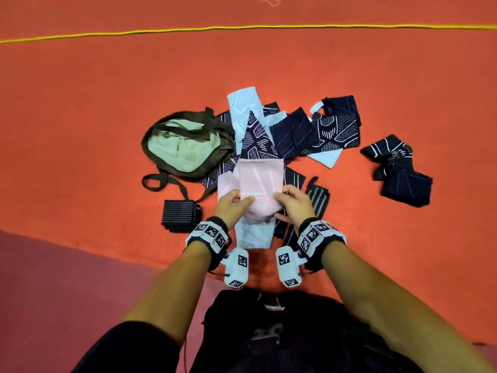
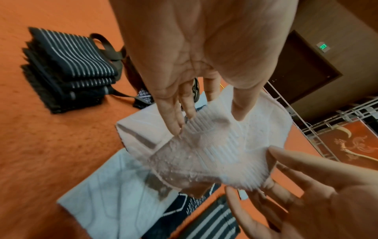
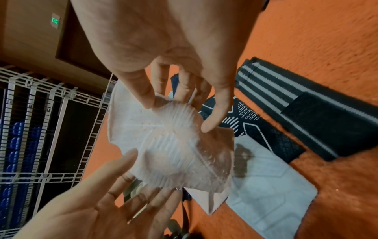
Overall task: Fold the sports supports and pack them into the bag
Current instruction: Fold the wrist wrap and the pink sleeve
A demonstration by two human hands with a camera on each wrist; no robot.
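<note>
Pink knit knee support (image 1: 258,181) held over the orange carpet floor (image 1: 349,76), just above the middle of the heap of supports; its long axis runs away from the person, far end lying on the dark patterned supports (image 1: 258,141). Left hand (image 1: 232,204) pinches the near left corner, thumb on top. Right hand (image 1: 291,201) pinches the near right corner, fingers (image 3: 216,113) curled round the ribbed hem. Olive bag (image 1: 188,142) lies open at the heap's left edge, mouth up. Folded striped support (image 1: 180,215) sits near the left hand.
</note>
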